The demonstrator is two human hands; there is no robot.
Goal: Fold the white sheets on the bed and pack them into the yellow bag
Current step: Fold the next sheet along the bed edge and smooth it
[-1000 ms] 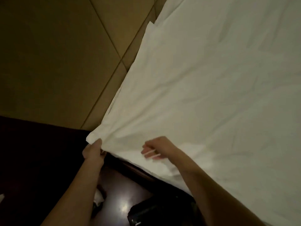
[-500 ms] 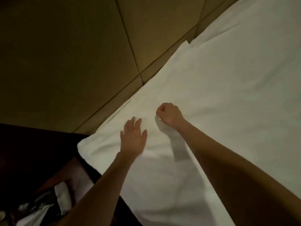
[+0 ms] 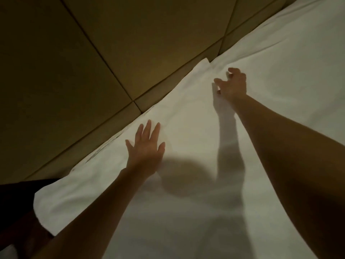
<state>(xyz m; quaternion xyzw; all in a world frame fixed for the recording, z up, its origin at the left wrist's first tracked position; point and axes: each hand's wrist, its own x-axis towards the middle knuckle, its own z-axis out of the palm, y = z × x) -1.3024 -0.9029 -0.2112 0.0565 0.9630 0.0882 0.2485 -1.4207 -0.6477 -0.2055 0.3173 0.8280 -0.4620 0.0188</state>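
A white sheet [image 3: 186, 139] lies spread over the bed, its folded edge running along the padded headboard. My left hand [image 3: 146, 148] lies flat on it with fingers straight and spread, near the headboard side. My right hand [image 3: 232, 85] reaches farther up, fingers loosely curved over the sheet close to its far corner [image 3: 205, 61]; they hold nothing. More white bedding [image 3: 291, 53] lies beyond that corner. The yellow bag is not in view.
A tan padded headboard [image 3: 93, 62] with stitched seams fills the upper left. The sheet's near corner [image 3: 43, 202] hangs over the bed edge above dark floor [image 3: 15, 212] at lower left.
My left hand let go of the sheet's corner and moved onto the sheet, flat. My right hand slid up toward the far corner and its fist loosened. The view swung toward the headboard.
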